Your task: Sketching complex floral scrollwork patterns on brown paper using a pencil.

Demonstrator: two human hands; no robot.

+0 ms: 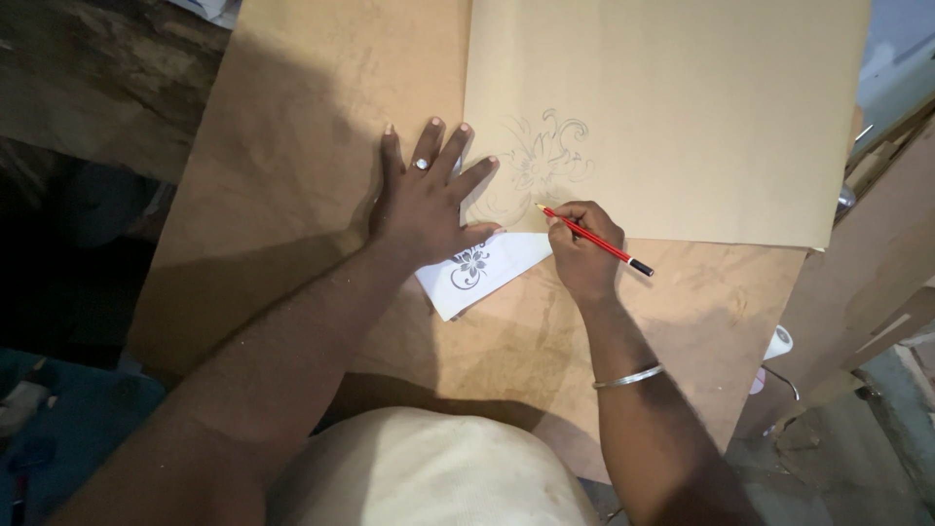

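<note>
I see two hands at work, both the person's own. My left hand lies flat with all five fingers spread, palm down, pressing across the left edge of the pale board sheet, the fingertips pointing toward 12 o'clock; one silver ring sits on a middle finger. The heel of that hand also rests on the top corner of the white paper slip. My right hand, at 3 o'clock from the left and just beside it, is closed around one red pencil, pinching it between thumb and fingers. The pencil slants with its point toward 10 o'clock, touching the pale sheet near its lower edge, and its black end toward 4 o'clock. One thin silver bangle circles the right wrist.

At 12 o'clock from the pencil tip lies one faint pencil drawing on the sheet: a flower with curling scrolls and leaf shapes, lightly lined, with its left part under my left fingertips. The white slip carries one smaller dark printed flower motif with a curl beneath, partly hidden by the left hand.

Counted outward: one pale sheet, lying on one larger brown board that serves as the work surface, with the slip on the brown board at the sheet's lower edge. At 4 o'clock, past the board's edge, a small white object shows; I cannot tell what it is.
</note>
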